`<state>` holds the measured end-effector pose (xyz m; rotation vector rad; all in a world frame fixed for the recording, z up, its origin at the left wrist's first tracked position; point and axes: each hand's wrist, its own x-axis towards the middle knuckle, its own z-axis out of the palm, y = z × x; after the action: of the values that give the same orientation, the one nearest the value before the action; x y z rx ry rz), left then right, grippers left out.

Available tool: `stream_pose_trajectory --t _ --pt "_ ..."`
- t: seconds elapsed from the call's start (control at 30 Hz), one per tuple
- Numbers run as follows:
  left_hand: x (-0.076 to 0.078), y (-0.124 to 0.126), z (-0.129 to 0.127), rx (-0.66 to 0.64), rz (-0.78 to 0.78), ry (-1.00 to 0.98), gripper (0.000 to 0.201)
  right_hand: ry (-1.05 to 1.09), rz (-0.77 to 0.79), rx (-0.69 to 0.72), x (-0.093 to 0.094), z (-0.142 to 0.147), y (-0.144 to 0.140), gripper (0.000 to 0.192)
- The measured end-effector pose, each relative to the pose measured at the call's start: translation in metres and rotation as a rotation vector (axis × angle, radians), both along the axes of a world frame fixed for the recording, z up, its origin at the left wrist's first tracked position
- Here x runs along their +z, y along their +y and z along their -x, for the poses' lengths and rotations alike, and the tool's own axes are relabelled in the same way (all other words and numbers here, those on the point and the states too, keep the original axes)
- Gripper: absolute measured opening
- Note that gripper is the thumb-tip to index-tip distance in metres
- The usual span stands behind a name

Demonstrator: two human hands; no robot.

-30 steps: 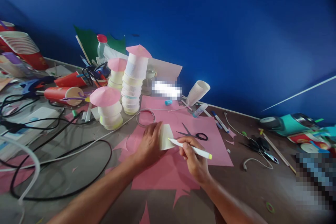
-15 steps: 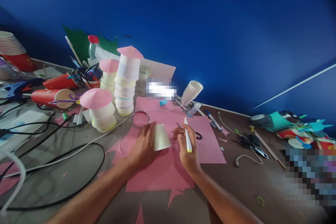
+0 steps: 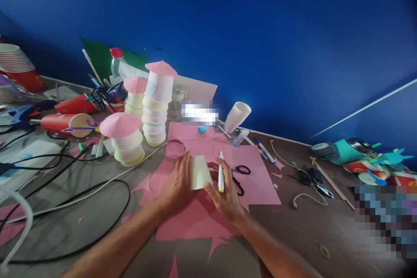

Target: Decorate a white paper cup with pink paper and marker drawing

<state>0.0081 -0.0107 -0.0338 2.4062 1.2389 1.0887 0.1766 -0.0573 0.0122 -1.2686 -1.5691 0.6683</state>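
Observation:
A pale paper cup (image 3: 199, 173) is held over the pink paper (image 3: 195, 221). My left hand (image 3: 177, 178) closes round its left side. On the right, the fingertips of my right hand (image 3: 226, 195) touch the cup's edge. A white marker with a yellow end (image 3: 221, 174) is tucked in that same hand, its tip pointing away from me. Black-handled scissors (image 3: 242, 170) lie on the paper just beyond my right hand, their blades partly hidden by it.
Stacked cup towers with pink cone tops (image 3: 159, 91) stand at the back left. Leaning cups (image 3: 238, 115), a blue cap (image 3: 202, 129) and a blue marker (image 3: 265, 151) sit behind. Cables (image 3: 97, 191) cross the left side; a teal bottle (image 3: 345, 151) lies far right.
My right hand has moved left and now touches the cup, with the marker still in it. More of the scissors shows. The cup has shifted slightly left.

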Motion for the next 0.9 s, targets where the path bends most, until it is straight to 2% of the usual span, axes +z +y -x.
stream_pose_trajectory --t 0.2,0.37,0.5,0.67,0.8,0.9 --pt "0.002 -0.001 0.000 -0.033 0.049 -0.004 0.100 -0.085 -0.048 -0.034 -0.005 -0.001 0.000 0.060" --pt "0.004 -0.001 0.000 -0.060 0.091 -0.083 0.089 -0.323 -0.331 -0.184 -0.018 -0.008 0.008 0.073" --pt "0.004 0.000 0.000 -0.080 0.158 -0.173 0.077 -0.495 -0.481 -0.203 -0.021 -0.013 0.014 0.077" --pt "0.008 -0.001 -0.001 -0.196 0.333 -0.344 0.064 -0.570 -0.484 -0.212 -0.025 -0.014 0.015 0.080" --pt "0.013 -0.002 -0.004 -0.322 0.490 -0.437 0.069 -0.556 -0.496 -0.200 -0.029 -0.011 0.015 0.070" --pt "0.014 0.000 -0.005 -0.335 0.526 -0.469 0.067 -0.503 -0.494 -0.186 -0.029 -0.010 0.015 0.070"
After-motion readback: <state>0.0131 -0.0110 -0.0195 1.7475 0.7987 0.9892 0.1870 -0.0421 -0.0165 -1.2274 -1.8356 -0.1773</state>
